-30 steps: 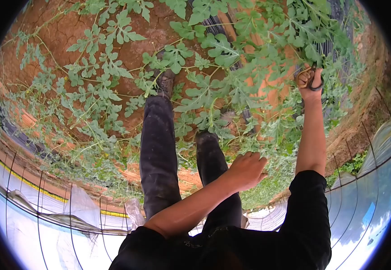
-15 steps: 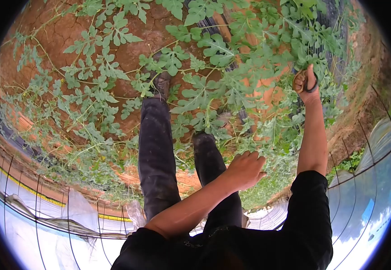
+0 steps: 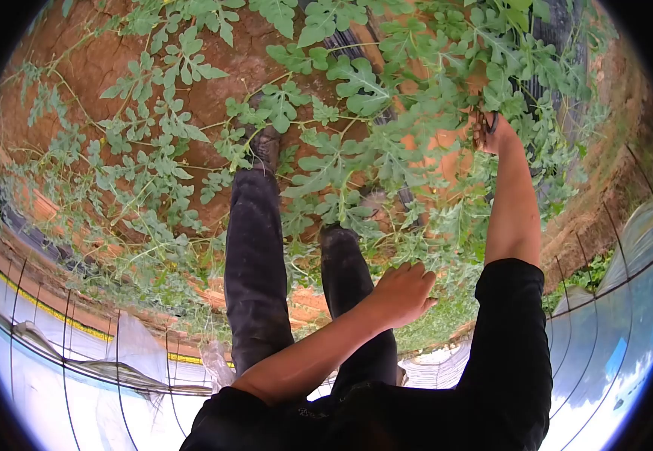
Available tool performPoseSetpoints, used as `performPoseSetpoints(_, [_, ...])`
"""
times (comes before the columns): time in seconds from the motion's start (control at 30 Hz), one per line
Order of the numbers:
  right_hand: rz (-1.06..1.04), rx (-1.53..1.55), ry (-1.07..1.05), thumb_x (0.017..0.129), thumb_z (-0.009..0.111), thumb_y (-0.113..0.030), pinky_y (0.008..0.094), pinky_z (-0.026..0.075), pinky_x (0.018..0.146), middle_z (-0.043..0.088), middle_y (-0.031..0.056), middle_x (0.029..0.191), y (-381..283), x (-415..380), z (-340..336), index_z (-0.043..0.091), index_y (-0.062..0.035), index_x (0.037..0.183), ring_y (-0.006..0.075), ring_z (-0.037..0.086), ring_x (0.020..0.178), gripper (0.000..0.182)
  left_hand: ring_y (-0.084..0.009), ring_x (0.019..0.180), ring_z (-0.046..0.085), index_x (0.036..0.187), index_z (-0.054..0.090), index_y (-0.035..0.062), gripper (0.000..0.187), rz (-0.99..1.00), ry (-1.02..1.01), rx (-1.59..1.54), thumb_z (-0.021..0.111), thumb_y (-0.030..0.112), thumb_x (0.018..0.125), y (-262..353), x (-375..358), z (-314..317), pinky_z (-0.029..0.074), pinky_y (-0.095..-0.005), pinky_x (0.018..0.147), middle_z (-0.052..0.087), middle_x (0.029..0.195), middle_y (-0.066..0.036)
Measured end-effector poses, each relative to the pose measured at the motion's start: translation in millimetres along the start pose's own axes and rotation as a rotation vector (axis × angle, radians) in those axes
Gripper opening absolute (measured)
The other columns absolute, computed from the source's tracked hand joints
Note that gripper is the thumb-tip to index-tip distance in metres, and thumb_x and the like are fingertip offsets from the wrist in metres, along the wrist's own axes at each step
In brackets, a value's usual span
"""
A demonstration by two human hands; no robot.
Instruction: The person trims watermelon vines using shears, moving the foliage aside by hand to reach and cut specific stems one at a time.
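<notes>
My right hand (image 3: 495, 135) reaches into the watermelon vines (image 3: 503, 86) at the right. It is closed round scissors (image 3: 492, 123), whose black handle loops show at the thumb and fingers; leaves and the hand hide the blades. My left hand (image 3: 399, 295) hangs in front of my right knee, fingers curled into a closed shape. Whatever it may hold is hidden from above. Lobed watermelon leaves (image 3: 360, 86) spread over the ground between my feet and the right hand.
Brown cracked soil (image 3: 225, 71) shows between the vines. Strips of black plastic film (image 3: 556, 45) run along the bed. My boot (image 3: 265, 146) stands among stems that cross the ground. Thin metal hoops and clear sheeting (image 3: 597, 331) curve round the edges.
My right hand has shifted slightly left and turned, its raised thumb now lowered beside the leaves. My left hand has moved a little left and down in view, still curled.
</notes>
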State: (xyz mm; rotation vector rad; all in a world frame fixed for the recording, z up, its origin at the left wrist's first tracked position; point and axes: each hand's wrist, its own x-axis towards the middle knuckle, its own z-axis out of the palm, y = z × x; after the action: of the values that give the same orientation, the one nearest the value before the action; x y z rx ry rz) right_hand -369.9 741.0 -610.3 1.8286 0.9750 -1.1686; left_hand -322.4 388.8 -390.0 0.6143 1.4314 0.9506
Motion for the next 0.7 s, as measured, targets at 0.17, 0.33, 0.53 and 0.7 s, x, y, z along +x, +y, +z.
performPoseSetpoints(0.17, [0.094, -0.031, -0.038, 0.094, 0.041, -0.056, 0.0308, 0.032, 0.047, 0.050, -0.0031, 0.064, -8, 32, -22, 0.055, -0.0165, 0.083, 0.0133, 0.047, 0.058, 0.043, -0.0306, 0.090, 0.058, 0.104, 0.056, 0.0008, 0.035, -0.003, 0.019, -0.004, 0.064, 0.030, 0.086, 3, 4, -2, 0.048, -0.0419, 0.077, 0.056, 0.092, -0.013])
performPoseSetpoints(0.33, [0.107, 0.089, -0.126, 0.093, 0.043, -0.047, 0.0315, 0.033, 0.050, 0.052, -0.0029, 0.071, -16, 44, -30, 0.052, -0.0166, 0.086, 0.0154, 0.048, 0.061, 0.033, -0.0293, 0.090, 0.059, 0.104, 0.056, 0.0011, 0.036, -0.006, 0.018, -0.025, 0.065, 0.031, 0.085, 4, 8, -3, 0.049, -0.0408, 0.075, 0.056, 0.092, -0.013])
performPoseSetpoints(0.53, [0.006, 0.131, -0.117, 0.090, 0.051, -0.041, 0.0326, 0.033, 0.049, 0.053, -0.0011, 0.072, -12, 54, -42, 0.051, -0.0145, 0.082, 0.0145, 0.047, 0.060, 0.027, -0.0286, 0.090, 0.058, 0.103, 0.056, 0.0016, 0.036, -0.015, 0.031, -0.026, 0.066, 0.031, 0.085, 5, 11, -2, 0.048, -0.0411, 0.075, 0.056, 0.093, -0.012])
performPoseSetpoints(0.7, [-0.076, 0.109, 0.091, 0.093, 0.049, -0.029, 0.0308, 0.028, 0.038, 0.052, 0.0051, 0.061, -11, 38, -28, 0.052, -0.0043, 0.074, 0.0165, 0.041, 0.041, 0.031, -0.0285, 0.090, 0.058, 0.103, 0.056, 0.0018, 0.036, -0.026, 0.007, -0.015, 0.066, 0.031, 0.085, 6, 12, -2, 0.048, -0.0415, 0.075, 0.055, 0.093, -0.012])
